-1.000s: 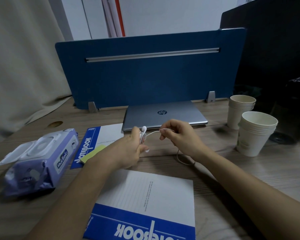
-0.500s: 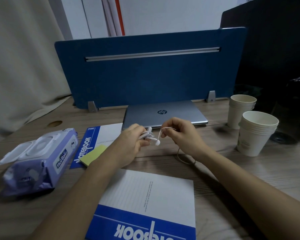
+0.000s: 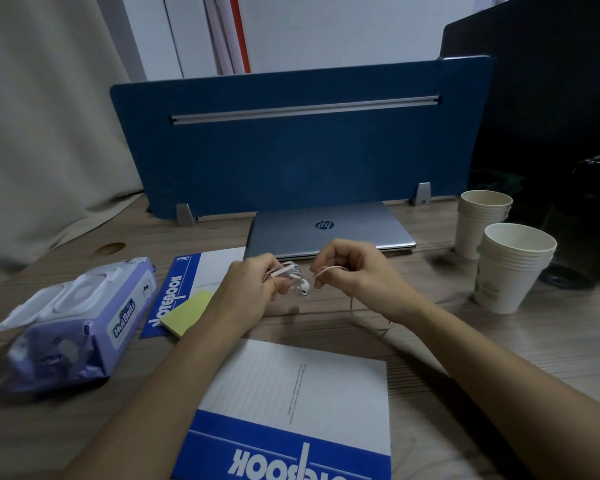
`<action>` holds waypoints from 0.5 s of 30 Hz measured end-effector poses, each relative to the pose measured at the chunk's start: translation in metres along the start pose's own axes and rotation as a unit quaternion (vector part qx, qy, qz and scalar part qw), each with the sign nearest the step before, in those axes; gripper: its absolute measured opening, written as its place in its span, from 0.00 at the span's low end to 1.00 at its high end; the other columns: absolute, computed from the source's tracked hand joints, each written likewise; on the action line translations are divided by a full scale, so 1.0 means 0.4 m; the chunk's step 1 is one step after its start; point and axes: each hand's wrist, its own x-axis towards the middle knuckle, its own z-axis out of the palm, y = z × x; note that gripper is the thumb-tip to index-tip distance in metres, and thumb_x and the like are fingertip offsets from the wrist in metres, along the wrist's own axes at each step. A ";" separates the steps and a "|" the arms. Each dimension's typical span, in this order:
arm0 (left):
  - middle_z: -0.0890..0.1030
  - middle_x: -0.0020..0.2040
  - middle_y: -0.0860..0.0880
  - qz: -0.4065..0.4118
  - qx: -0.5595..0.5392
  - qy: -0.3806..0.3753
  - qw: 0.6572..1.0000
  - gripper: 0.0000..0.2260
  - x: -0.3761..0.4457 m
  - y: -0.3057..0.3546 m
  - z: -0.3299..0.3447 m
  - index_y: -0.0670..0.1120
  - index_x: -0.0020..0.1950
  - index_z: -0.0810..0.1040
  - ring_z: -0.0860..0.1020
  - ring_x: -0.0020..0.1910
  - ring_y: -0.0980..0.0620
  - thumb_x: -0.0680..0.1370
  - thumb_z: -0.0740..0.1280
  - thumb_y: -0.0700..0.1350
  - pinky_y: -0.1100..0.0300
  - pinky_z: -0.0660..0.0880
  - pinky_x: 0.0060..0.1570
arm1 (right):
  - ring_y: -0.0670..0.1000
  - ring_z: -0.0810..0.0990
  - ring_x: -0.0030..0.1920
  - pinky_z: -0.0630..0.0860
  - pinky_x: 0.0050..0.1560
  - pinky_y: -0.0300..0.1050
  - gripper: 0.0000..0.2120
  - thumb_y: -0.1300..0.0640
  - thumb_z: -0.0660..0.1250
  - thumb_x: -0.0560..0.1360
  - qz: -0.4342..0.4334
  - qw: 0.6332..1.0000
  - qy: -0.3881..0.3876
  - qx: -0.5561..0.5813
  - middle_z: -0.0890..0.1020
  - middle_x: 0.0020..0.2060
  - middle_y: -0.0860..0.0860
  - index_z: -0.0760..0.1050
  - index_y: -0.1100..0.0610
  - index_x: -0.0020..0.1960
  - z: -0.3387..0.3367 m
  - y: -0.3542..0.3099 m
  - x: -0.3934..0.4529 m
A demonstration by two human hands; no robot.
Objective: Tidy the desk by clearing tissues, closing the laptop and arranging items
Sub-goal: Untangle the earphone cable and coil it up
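Earphones (image 3: 297,277), white and wired, sit mid-frame over the desk (image 3: 499,341), just in front of the closed silver laptop (image 3: 329,230). I only have the head view. Cable is bunched into loops at the left hand (image 3: 253,289), with one earbud poking out below the fingers. A loose strand runs across to the right hand (image 3: 357,271), then drops in a thin loop onto the desk under that wrist.

Left hand: fingers curled round the bundled cable, gripping it. Right hand: fingers curled in, thumb and forefinger pinching the strand. I think there's a second earbud in the bundle, but blur there makes it hard to confirm.

Laptop lid is down, flat against the foot of the blue divider panel (image 3: 291,150). Purple wet wipes pack (image 3: 80,317) lies at the left with its flap up. Far notebook (image 3: 187,289) lies beside it, a yellow sticky pad (image 3: 187,311) on top. Near notebook (image 3: 291,410) lies under my forearms. Two stacks of paper cups (image 3: 510,265) stand at the right.
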 end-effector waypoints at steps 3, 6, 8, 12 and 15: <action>0.82 0.34 0.55 0.009 0.014 -0.016 1.000 0.03 -0.003 0.012 0.012 0.51 0.42 0.81 0.79 0.33 0.60 0.77 0.70 0.46 0.59 0.76 0.36 | 0.39 0.73 0.27 0.67 0.28 0.29 0.05 0.67 0.68 0.72 -0.002 0.997 -0.064 0.052 0.82 0.30 0.46 0.79 0.58 0.44 0.008 -0.023 -0.007; 0.82 0.35 0.55 0.047 0.022 -0.044 0.998 0.09 -0.008 0.023 0.019 0.54 0.39 0.80 0.79 0.36 0.59 0.78 0.67 0.44 0.59 0.75 0.39 | 0.42 0.67 0.25 0.62 0.25 0.35 0.04 0.61 0.71 0.71 0.008 0.993 -0.076 0.088 0.82 0.33 0.52 0.81 0.54 0.45 0.009 -0.028 -0.004; 0.81 0.37 0.54 0.090 0.029 -0.069 0.993 0.09 -0.011 0.026 0.022 0.51 0.41 0.80 0.79 0.39 0.55 0.79 0.66 0.40 0.58 0.74 0.40 | 0.44 0.65 0.25 0.61 0.26 0.37 0.05 0.60 0.72 0.71 0.013 0.991 -0.044 0.128 0.81 0.37 0.58 0.82 0.55 0.47 0.003 -0.027 0.001; 0.78 0.36 0.54 0.174 0.024 -0.101 0.979 0.08 -0.011 0.036 0.017 0.44 0.40 0.76 0.76 0.38 0.60 0.78 0.64 0.35 0.65 0.71 0.39 | 0.48 0.63 0.29 0.57 0.29 0.41 0.10 0.58 0.75 0.69 0.025 0.980 0.061 0.186 0.84 0.42 0.56 0.83 0.59 0.50 -0.024 -0.018 0.011; 0.76 0.33 0.55 0.206 -0.023 -0.090 0.974 0.11 -0.018 0.049 0.010 0.47 0.39 0.75 0.74 0.36 0.60 0.78 0.64 0.35 0.70 0.66 0.37 | 0.48 0.63 0.28 0.57 0.28 0.41 0.06 0.63 0.72 0.71 0.047 0.975 0.148 0.157 0.83 0.42 0.59 0.83 0.59 0.48 -0.041 0.003 0.019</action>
